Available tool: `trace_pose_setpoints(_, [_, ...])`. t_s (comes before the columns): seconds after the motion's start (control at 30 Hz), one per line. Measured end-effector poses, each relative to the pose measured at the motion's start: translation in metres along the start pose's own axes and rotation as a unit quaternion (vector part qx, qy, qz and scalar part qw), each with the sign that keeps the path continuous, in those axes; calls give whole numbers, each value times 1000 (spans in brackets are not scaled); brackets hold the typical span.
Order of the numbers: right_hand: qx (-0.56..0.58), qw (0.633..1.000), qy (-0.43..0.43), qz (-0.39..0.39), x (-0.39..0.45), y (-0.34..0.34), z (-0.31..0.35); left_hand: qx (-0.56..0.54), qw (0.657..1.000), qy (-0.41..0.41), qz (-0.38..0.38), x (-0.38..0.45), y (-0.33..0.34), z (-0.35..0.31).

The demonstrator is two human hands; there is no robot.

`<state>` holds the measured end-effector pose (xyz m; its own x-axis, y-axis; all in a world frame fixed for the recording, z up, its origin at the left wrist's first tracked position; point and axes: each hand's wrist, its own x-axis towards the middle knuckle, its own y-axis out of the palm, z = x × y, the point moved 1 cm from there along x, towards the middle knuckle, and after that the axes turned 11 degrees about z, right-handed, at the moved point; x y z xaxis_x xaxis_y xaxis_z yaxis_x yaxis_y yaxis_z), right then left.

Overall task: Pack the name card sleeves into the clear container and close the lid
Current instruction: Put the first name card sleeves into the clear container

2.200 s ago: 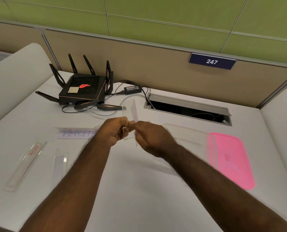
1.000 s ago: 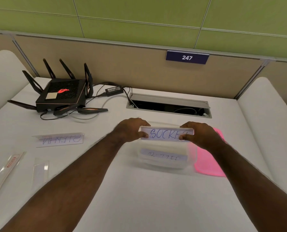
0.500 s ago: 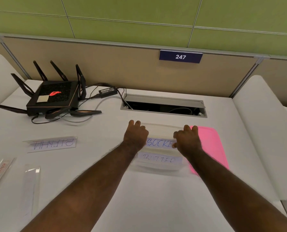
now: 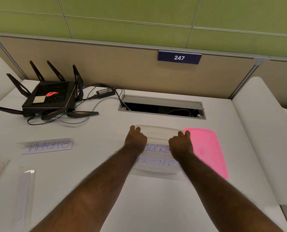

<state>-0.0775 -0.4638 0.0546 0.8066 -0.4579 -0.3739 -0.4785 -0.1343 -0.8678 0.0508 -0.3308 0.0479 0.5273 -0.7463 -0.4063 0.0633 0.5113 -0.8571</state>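
The clear container (image 4: 157, 131) sits on the white desk (image 4: 156, 206), right of centre, its thin rim only faintly visible. Two name card sleeves lie inside it: the farther one (image 4: 157, 149) reads "SOCKE…" in blue, the nearer one (image 4: 156, 163) is too blurred to read. The left hand (image 4: 136, 139) and right hand (image 4: 181, 144) rest over the container's two ends, fingers curled together and pointing away; whether they pinch the upper sleeve or only press on it I cannot tell. The pink lid (image 4: 206, 149) lies flat just right of the container. Far left lies another lettered sleeve (image 4: 47, 146).
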Motion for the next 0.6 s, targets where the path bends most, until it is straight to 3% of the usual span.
trace_pose_setpoints(0.13, [6, 1000, 0, -2, -1, 1, 1, -16, 1000, 6, -17, 2, 4, 2])
trace_pose_setpoints(0.33, [50, 995, -5, -83, -2, -6, 3, -105, 981, 2, -166, -9, 3, 18])
trace_pose_setpoints(0.47, [114, 976, 1, -187, 0, -25, 8, -172, 950, -68, -252, -30, 7, 38])
trace_pose_setpoints(0.6, [159, 956, -11, -246, 5, -53, 29, -225, 931, -166, -234, -55, 19, 62])
